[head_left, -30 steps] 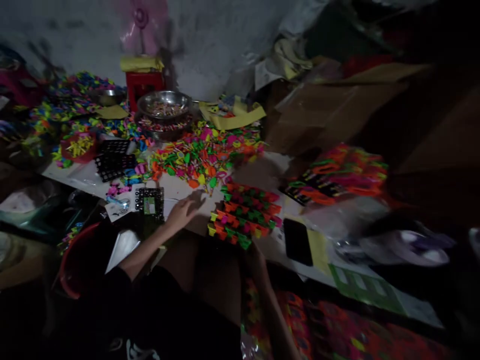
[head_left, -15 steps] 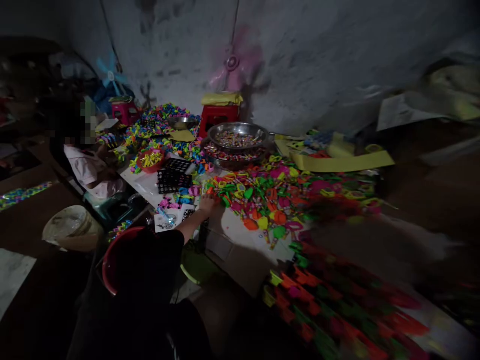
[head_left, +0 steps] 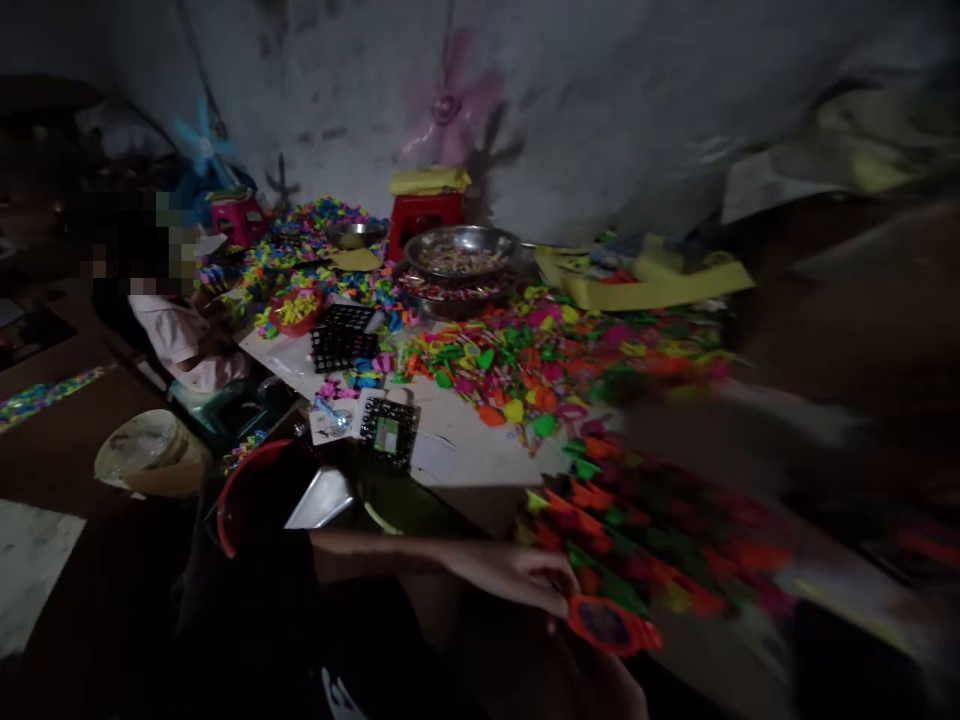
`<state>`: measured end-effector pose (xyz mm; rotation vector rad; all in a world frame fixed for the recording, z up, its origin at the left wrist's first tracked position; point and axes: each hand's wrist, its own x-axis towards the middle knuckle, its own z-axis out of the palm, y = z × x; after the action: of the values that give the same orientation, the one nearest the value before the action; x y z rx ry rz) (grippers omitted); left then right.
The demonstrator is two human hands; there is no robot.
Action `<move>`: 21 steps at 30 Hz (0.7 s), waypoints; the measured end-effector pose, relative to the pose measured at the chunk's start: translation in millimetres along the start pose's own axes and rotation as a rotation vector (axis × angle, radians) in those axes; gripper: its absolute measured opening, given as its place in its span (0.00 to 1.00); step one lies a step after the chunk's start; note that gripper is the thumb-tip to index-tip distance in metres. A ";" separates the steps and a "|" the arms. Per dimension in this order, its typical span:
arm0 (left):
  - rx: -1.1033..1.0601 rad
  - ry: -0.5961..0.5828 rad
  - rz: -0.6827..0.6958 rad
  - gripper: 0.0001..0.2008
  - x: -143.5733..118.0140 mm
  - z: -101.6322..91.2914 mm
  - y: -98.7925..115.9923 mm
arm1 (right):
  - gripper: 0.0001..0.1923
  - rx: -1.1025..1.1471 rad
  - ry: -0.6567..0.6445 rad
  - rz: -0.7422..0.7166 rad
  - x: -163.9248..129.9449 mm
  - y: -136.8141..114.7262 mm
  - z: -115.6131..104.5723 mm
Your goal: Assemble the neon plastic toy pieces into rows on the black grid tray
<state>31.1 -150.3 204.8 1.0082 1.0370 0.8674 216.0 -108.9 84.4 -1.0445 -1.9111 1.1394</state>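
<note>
My left hand reaches across from the left, its thumb and fingers closed on the near end of an orange watch-shaped plastic toy with a dark oval face. Just below the toy is my right hand, in deep shadow. It seems to touch the toy's lower edge, but its fingers cannot be made out. Beyond the hands lie rows of orange, green and pink plastic toys, blurred towards the right. Farther back, a loose heap of similar bright toys covers part of the white tabletop.
Black grid trays and a black tray with a green card lie on the table. Metal bowls hold small colourful pieces. A red basin stands by my left side. Another person sits at the left. A pink fan stands behind.
The left hand has left the table by the heap and come towards me and right, now with the orange toy. The right hand has come into view. The view has shifted slightly.
</note>
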 end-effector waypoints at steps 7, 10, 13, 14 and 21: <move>0.257 -0.022 0.032 0.11 3.5 7.5 0.8 | 0.21 0.206 -0.151 0.079 -1.9 -35.3 -10.3; 0.552 0.025 0.164 0.19 16.6 2.8 -4.9 | 0.18 0.231 -0.005 0.118 13.3 -19.1 -20.0; 1.048 0.222 0.322 0.22 32.0 -5.3 -9.7 | 0.16 0.199 0.183 0.155 36.7 19.4 -33.1; 1.199 0.257 0.369 0.23 37.9 -8.4 -11.8 | 0.16 0.188 0.211 0.157 45.5 34.0 -36.7; 1.678 0.266 0.494 0.26 65.8 -27.0 -42.2 | 0.22 0.262 0.199 0.258 93.1 106.8 -33.9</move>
<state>28.3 -96.1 142.4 2.6653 1.7887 0.3294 233.5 17.4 13.9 -1.2293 -1.4580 1.3322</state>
